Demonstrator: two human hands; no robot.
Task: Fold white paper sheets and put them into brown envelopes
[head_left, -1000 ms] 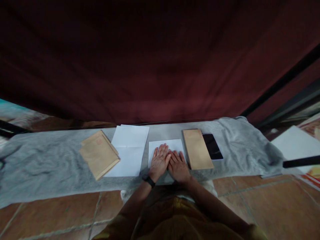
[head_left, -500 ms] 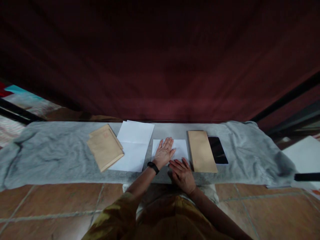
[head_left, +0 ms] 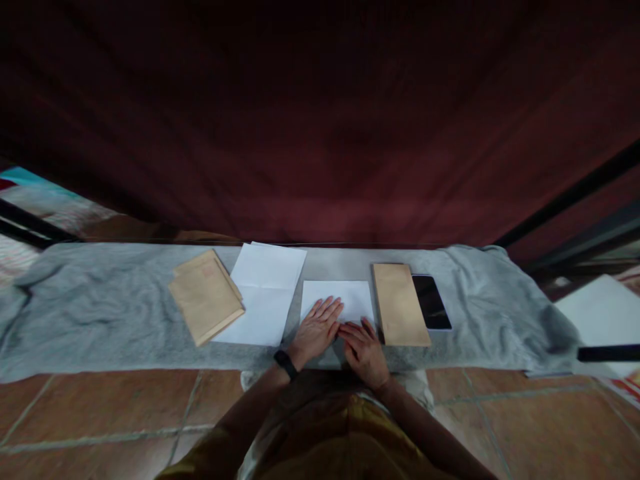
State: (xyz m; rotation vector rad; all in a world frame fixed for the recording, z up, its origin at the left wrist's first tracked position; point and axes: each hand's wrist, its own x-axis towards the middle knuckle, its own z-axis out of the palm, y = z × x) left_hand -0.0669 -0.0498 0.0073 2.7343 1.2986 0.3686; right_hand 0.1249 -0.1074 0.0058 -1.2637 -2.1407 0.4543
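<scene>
In front of me a folded white sheet of paper lies flat on the grey cloth. My left hand, a black band on its wrist, rests palm down on the sheet's near left part with fingers stretched out. Beside it my right hand lies on the near edge, its fingers extended and their tips close to the left hand's. Neither hand grips anything. The paper's near edge is mostly hidden under both hands. To the left are larger white sheets with a crease across them.
Brown envelopes overlap the white sheets on the left. At right, a stack of brown envelopes lies beside a dark-screened phone. Grey cloth covers the narrow bench. A dark red curtain hangs behind it.
My left hand has slid toward me and slightly left over the folded paper, down to its near part. My right hand has stayed nearly in place.
</scene>
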